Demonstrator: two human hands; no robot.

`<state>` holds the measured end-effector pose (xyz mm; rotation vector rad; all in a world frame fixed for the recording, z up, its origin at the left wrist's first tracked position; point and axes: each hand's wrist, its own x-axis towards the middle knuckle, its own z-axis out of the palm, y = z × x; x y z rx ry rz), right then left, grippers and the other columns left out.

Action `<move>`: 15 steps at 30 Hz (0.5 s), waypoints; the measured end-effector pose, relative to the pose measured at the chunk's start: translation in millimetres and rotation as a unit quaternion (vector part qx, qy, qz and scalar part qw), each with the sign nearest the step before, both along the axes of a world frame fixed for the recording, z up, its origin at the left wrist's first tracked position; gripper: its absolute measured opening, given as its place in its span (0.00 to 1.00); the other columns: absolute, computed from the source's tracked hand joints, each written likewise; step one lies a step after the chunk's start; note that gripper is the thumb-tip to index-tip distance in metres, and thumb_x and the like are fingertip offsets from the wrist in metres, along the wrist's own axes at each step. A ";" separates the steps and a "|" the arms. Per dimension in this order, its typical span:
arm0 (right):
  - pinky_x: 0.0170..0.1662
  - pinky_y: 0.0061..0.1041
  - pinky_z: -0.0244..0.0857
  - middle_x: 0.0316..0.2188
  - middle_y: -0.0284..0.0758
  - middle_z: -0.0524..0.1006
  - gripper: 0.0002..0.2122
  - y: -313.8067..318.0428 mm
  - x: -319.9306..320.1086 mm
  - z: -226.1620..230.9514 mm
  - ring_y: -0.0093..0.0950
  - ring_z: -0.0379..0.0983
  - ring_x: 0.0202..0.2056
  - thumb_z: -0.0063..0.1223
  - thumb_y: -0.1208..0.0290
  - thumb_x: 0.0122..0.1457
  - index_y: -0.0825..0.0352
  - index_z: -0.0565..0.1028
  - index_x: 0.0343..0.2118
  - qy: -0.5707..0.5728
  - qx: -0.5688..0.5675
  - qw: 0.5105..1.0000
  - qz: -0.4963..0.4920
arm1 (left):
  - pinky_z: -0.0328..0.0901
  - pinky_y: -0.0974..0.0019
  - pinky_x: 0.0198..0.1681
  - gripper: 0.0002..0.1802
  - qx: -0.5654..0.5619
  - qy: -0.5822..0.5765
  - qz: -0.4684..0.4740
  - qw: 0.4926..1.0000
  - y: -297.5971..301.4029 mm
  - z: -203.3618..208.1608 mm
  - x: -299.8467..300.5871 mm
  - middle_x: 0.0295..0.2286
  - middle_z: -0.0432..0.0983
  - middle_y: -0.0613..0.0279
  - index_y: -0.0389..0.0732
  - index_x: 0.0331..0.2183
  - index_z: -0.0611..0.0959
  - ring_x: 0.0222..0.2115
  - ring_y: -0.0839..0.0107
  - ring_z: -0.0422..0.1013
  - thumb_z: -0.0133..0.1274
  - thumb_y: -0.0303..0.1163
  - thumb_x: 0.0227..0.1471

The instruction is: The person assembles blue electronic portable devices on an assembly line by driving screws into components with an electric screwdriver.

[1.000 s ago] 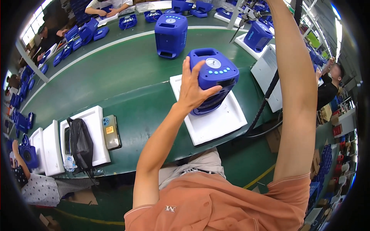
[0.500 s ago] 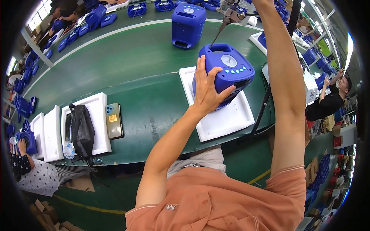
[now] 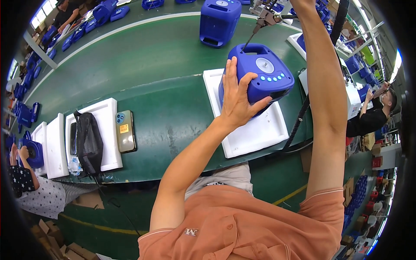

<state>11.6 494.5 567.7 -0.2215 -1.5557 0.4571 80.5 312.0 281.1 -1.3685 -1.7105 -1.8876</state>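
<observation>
A blue speaker box (image 3: 260, 65) with a carry handle, a round disc and a row of light-blue buttons stands on a white foam tray (image 3: 255, 141). My left hand (image 3: 238, 97) grips its near left side, fingers along the casing and thumb toward the front. The thin bit of a metal screwdriver head (image 3: 262, 21) meets the box's top at the corner beside the handle. My right arm reaches up past the box, and my right hand (image 3: 303, 4) is at the top edge near the screwdriver head; its fingers are cut off, so its hold is hidden.
Another blue speaker box (image 3: 220, 21) stands farther back on the green bench. To the left lie a phone (image 3: 125, 132), a black mesh pouch (image 3: 90, 143) and white foam trays (image 3: 56, 147). A black hose (image 3: 299, 119) hangs to the right. Co-workers are at both sides.
The view has shifted slightly. The speaker box and my left hand sit a little farther right, with the bit still at the same corner. A co-worker's hands at far left have moved.
</observation>
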 end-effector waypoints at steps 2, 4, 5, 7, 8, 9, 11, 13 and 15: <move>0.29 0.38 0.66 0.15 0.39 0.73 0.30 -2.5 -2.2 -6.5 0.32 0.72 0.21 0.46 0.47 0.70 0.75 0.75 0.26 0.007 0.006 1.000 0.015 | 0.45 0.32 0.64 0.43 0.001 0.000 0.000 1.000 -0.5 -0.4 -1.0 0.65 0.43 0.26 0.53 0.55 0.69 0.65 0.26 0.45 0.74 0.45 0.41; 0.28 0.35 0.65 0.16 0.37 0.73 0.27 -5.0 -5.2 -11.4 0.30 0.71 0.20 0.47 0.49 0.70 0.75 0.76 0.27 0.006 0.007 1.000 0.000 | 0.50 0.37 0.65 0.43 -0.025 0.018 0.008 0.999 -1.0 -0.2 -1.3 0.67 0.39 0.27 0.52 0.56 0.67 0.67 0.27 0.44 0.73 0.46 0.43; 0.27 0.32 0.65 0.17 0.35 0.74 0.25 -9.6 -5.7 -12.0 0.27 0.71 0.20 0.48 0.51 0.70 0.74 0.77 0.29 0.007 0.010 1.000 -0.011 | 0.50 0.37 0.65 0.43 -0.029 0.017 0.009 0.999 -2.0 0.7 -1.5 0.67 0.39 0.27 0.52 0.56 0.67 0.67 0.27 0.44 0.73 0.46 0.43; 0.26 0.29 0.64 0.19 0.32 0.74 0.22 -23.9 11.9 3.2 0.25 0.70 0.19 0.49 0.53 0.71 0.72 0.78 0.32 0.008 -0.226 0.927 0.298 | 0.51 0.37 0.65 0.43 -0.037 0.027 0.015 0.999 -5.6 1.2 -2.8 0.67 0.39 0.27 0.51 0.56 0.67 0.66 0.27 0.44 0.73 0.46 0.43; 0.25 0.25 0.63 0.20 0.29 0.75 0.19 -28.7 22.7 7.8 0.22 0.69 0.18 0.50 0.55 0.71 0.71 0.79 0.35 0.011 -0.421 0.715 0.558 | 0.51 0.37 0.65 0.43 -0.038 0.027 0.013 0.999 -3.7 0.0 -3.0 0.67 0.39 0.27 0.51 0.56 0.67 0.66 0.27 0.44 0.73 0.46 0.43; 0.25 0.25 0.63 0.20 0.29 0.75 0.19 -32.4 25.8 5.4 0.22 0.69 0.18 0.50 0.55 0.71 0.71 0.79 0.35 0.013 -0.421 0.716 0.557 | 0.49 0.35 0.65 0.44 -0.022 0.017 0.004 1.000 -2.2 -0.2 -3.9 0.66 0.40 0.26 0.51 0.55 0.68 0.66 0.26 0.44 0.74 0.46 0.41; 0.24 0.19 0.62 0.23 0.25 0.75 0.15 -50.3 24.0 -0.3 0.16 0.67 0.19 0.50 0.58 0.72 0.67 0.78 0.39 0.099 -0.413 0.689 0.587 | 0.48 0.33 0.64 0.45 -0.009 0.011 -0.007 1.000 -2.1 1.3 -2.7 0.66 0.41 0.26 0.50 0.55 0.69 0.66 0.25 0.44 0.75 0.45 0.39; 0.27 0.18 0.63 0.25 0.25 0.74 0.16 -81.8 16.4 -21.8 0.14 0.68 0.25 0.51 0.56 0.71 0.67 0.77 0.43 0.015 -0.138 0.960 0.245 | 0.49 0.34 0.65 0.44 -0.017 0.009 -0.003 1.000 -5.5 1.2 -7.8 0.65 0.41 0.25 0.49 0.55 0.69 0.65 0.24 0.45 0.75 0.45 0.39; 0.26 0.19 0.61 0.24 0.25 0.73 0.15 -30.9 -17.0 -16.3 0.14 0.67 0.24 0.50 0.57 0.71 0.66 0.76 0.44 0.161 0.135 0.971 0.111 | 0.51 0.35 0.64 0.44 -0.011 0.024 -0.007 1.000 -4.2 2.0 -2.3 0.65 0.42 0.25 0.48 0.55 0.69 0.65 0.24 0.46 0.74 0.46 0.40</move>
